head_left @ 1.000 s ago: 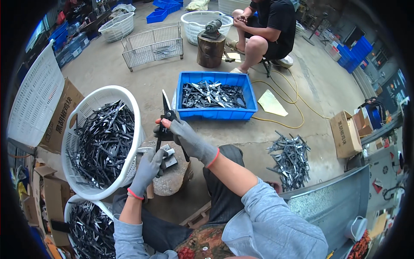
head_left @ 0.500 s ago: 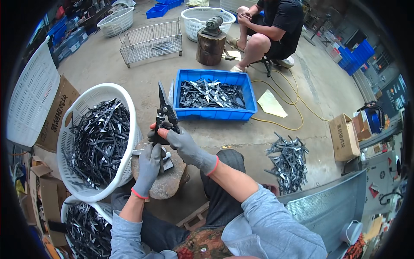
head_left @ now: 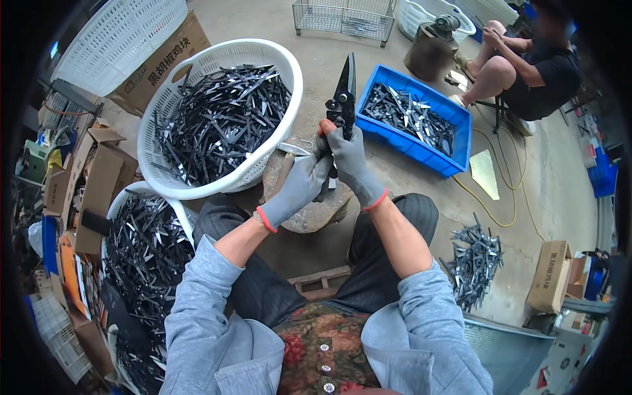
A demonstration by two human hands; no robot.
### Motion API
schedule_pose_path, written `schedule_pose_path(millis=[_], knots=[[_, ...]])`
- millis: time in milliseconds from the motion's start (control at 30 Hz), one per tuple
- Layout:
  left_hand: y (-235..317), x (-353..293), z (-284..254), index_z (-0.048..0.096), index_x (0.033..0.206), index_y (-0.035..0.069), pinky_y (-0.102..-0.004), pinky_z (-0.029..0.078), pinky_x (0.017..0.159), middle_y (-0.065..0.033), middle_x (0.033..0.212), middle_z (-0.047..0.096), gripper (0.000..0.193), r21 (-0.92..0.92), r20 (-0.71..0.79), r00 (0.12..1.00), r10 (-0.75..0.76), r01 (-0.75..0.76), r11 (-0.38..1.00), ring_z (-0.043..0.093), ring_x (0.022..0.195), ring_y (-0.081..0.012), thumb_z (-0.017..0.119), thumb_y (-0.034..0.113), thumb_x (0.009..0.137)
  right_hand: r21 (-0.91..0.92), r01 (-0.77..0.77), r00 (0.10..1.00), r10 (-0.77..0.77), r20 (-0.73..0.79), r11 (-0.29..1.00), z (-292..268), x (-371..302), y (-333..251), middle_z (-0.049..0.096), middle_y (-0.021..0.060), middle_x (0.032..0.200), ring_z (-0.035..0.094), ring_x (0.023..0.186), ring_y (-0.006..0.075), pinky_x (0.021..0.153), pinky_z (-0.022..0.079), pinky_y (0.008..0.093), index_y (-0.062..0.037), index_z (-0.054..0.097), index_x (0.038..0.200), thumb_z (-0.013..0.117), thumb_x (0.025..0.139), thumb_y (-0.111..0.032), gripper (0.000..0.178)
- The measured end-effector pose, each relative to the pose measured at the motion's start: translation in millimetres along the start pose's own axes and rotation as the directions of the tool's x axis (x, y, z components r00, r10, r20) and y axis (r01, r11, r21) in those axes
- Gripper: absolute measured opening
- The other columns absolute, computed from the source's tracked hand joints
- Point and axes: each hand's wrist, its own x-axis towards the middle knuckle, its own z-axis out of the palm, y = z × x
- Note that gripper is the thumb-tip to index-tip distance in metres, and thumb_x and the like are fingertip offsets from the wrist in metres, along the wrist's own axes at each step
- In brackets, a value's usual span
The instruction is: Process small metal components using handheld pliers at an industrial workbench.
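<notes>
A pair of black shears (head_left: 345, 82), its pointed blades upward and closed together, stands upright between my gloved hands. My right hand (head_left: 352, 161) is wrapped round its handles just below the pivot, thumb along the near side. Lower down, my left hand (head_left: 301, 187) grips the handle ends, its fingers partly hidden behind the shears. Both hands are above a rough, round-topped block (head_left: 316, 216) between my knees. On this block, beside my left hand, lies a wooden-handled tool (head_left: 284, 172) with a metal head, probably a hammer.
Left of the block, a white basket (head_left: 297, 85) holds many dark blade pieces; a second white basket (head_left: 186, 227) is nearer. A blue bin (head_left: 421, 153) of blades stands ahead right. More blades (head_left: 475, 263) lie on the floor at right. A seated person (head_left: 540, 72) works beyond the bin.
My view has swung left, so the baskets and bin sit further right in the picture. Both hands still hold the shears, which stay upright above the block.
</notes>
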Motion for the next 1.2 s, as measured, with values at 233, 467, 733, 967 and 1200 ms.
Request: schedule_pose_path(millis=[233,467,733,967,1200], knots=[[-4.1,-21.7,-28.8,0.056,0.095,-0.002,-0.0250,0.041,0.054,-0.0033,0.068,0.054,0.024,0.137,0.048,0.948,-0.315,0.306,0.942,0.050,0.061,-0.0086,0.048,0.020,0.090,-0.020,-0.044,0.988,0.047,0.144,0.999,11.9,-11.7,7.0,0.054,0.0019,0.063,0.052,0.056,0.0090,0.053,0.043,0.0235,-0.0025,0.056,0.080,0.056,0.087,-0.023,0.022],[2.9,-23.2,-42.1,0.029,0.132,-0.001,-0.0306,0.036,0.096,-0.0108,0.126,0.042,0.065,0.056,0.130,0.992,-0.002,-0.006,0.998,0.044,0.114,-0.0183,0.062,0.010,0.078,-0.383,0.216,0.974,-0.226,0.018,0.898,27.8,-16.6,17.0,0.057,0.0063,0.075,0.053,0.071,0.0149,0.067,0.043,0.0305,-0.0014,0.054,0.094,0.049,0.090,-0.022,0.022],[-7.8,-21.7,-22.7,0.029,0.133,0.002,-0.0290,0.037,0.094,-0.0107,0.124,0.045,0.066,0.188,-0.058,0.995,0.085,-0.073,0.979,0.046,0.112,-0.0168,0.063,0.008,0.077,-0.512,0.317,0.926,-0.377,-0.014,0.798,36.8,-17.4,30.4,0.056,0.0166,0.075,0.056,0.076,0.0297,0.071,0.043,0.0361,-0.0023,0.054,0.087,0.055,0.082,-0.019,0.018],[-14.0,-10.7,-23.0,0.039,0.126,0.003,-0.0288,0.039,0.092,-0.0122,0.117,0.052,0.051,0.237,-0.018,0.999,0.028,-0.023,0.971,0.050,0.108,-0.0187,0.059,0.011,0.080,-0.616,0.310,0.928,-0.370,0.031,0.724,29.1,-24.9,21.4,0.057,0.0157,0.078,0.054,0.079,0.0315,0.073,0.041,0.0394,-0.0032,0.053,0.087,0.059,0.078,-0.022,0.022],[-19.4,-9.7,-25.8,0.043,0.121,0.004,-0.0313,0.040,0.091,-0.0117,0.115,0.054,0.046,0.577,0.116,0.969,0.218,-0.245,0.779,0.050,0.108,-0.0198,0.060,0.014,0.079,-0.712,0.359,0.901,-0.423,0.096,0.604,29.7,-31.6,9.4,0.057,0.0158,0.078,0.053,0.080,0.0312,0.074,0.041,0.0393,-0.0029,0.053,0.091,0.063,0.075,-0.026,0.030]])
